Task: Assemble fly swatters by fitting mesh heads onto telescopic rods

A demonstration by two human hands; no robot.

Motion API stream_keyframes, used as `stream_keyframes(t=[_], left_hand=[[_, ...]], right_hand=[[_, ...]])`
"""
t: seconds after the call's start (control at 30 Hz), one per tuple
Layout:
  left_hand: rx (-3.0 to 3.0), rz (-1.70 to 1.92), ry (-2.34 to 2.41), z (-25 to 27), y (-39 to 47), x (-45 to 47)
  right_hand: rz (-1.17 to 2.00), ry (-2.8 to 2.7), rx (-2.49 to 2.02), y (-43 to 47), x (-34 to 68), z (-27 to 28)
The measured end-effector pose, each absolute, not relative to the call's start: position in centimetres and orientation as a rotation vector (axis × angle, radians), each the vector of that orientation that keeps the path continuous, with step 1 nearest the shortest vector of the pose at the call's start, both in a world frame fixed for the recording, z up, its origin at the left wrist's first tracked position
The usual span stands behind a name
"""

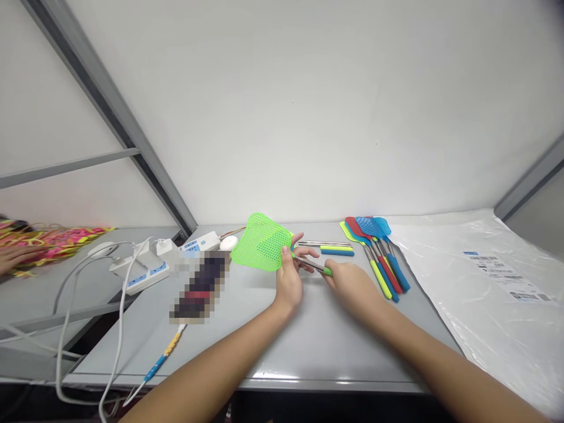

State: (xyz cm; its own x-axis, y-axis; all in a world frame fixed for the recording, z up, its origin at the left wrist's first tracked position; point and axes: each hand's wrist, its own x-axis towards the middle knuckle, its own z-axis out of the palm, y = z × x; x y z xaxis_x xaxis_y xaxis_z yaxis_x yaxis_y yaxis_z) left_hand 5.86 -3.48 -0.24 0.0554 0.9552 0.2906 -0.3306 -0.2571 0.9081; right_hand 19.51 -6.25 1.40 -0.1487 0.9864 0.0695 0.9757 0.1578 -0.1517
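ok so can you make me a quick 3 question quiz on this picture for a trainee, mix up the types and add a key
1. True or false: the left hand and the right hand are both on the green swatter.
2. Multiple choice: which handle colour is found in the pile of swatters? A) black B) red C) white
3. Fill in the blank: as the camera sees it, the white plastic package lies to the ____ of the pile.

Key: 1 true; 2 B; 3 right
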Motion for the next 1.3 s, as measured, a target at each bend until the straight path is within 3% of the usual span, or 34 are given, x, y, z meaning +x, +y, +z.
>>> stream_keyframes(t=[0.8,1.3], left_hand=[[1.246,1.333,0.846,-1.3,-1.8,4.9],[1.363,1.021,0.926,-0.8,-2.1,4.8]], right_hand=[[0.649,-1.938,-1.462,-6.9,19.6,1.7],[1.413,-1.276,-1.100,-5.0,17.7,-1.6]])
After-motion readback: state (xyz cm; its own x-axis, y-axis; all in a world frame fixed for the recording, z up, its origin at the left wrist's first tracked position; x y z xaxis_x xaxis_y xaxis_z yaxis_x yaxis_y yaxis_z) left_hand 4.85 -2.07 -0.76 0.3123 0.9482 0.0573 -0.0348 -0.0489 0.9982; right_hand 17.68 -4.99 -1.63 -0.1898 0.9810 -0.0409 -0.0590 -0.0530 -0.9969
